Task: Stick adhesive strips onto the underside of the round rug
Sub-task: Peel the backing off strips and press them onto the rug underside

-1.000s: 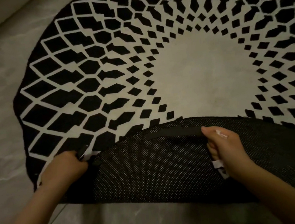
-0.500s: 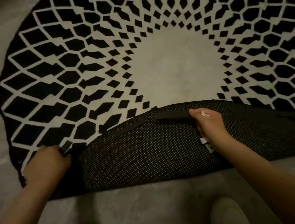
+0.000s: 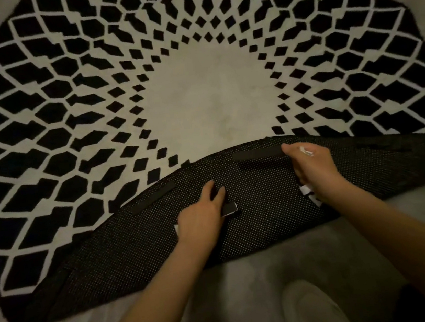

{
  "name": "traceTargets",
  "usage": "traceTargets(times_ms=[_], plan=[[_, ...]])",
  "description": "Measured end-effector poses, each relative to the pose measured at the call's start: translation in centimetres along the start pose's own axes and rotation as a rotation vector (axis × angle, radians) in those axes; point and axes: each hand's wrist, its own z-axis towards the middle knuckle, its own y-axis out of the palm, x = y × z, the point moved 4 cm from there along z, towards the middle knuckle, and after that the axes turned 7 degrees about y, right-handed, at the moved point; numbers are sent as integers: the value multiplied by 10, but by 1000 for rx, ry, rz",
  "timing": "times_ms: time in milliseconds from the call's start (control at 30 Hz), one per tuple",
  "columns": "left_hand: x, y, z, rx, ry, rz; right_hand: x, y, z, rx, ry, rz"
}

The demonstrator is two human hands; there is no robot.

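The round rug point(image 3: 199, 103) lies on the floor with its near edge folded back, baring the dotted underside point(image 3: 265, 208) so the right hand point(image 3: 311, 167) can press a strip point(image 3: 257, 153) down near the fold's far edge while the left hand point(image 3: 202, 215) grips the next strip point(image 3: 229, 208).

Both bare forearms are extended forward from the lower edge of the view. The left hand point(image 3: 201, 213) is turned palm down, its fingers pointed toward 1 o'clock and loosely curled. The right hand point(image 3: 311, 167) is placed further ahead, at 2 o'clock from the left one, with the thumb stretched toward 9 o'clock and the fingers curled under.
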Motion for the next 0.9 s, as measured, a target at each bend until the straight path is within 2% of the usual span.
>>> traceTargets(times_ms=[233, 567, 800, 900], plan=[[11, -2, -6, -77, -24, 81, 15, -7, 15, 13, 65, 35], [15, 0, -6, -152, -105, 67, 6, -9, 36, 19, 22, -78], [7, -28, 23, 55, -241, -98, 18, -27, 45, 48, 117, 33], [19, -34, 33, 91, -174, -43, 23, -24, 48, 15, 107, -4]])
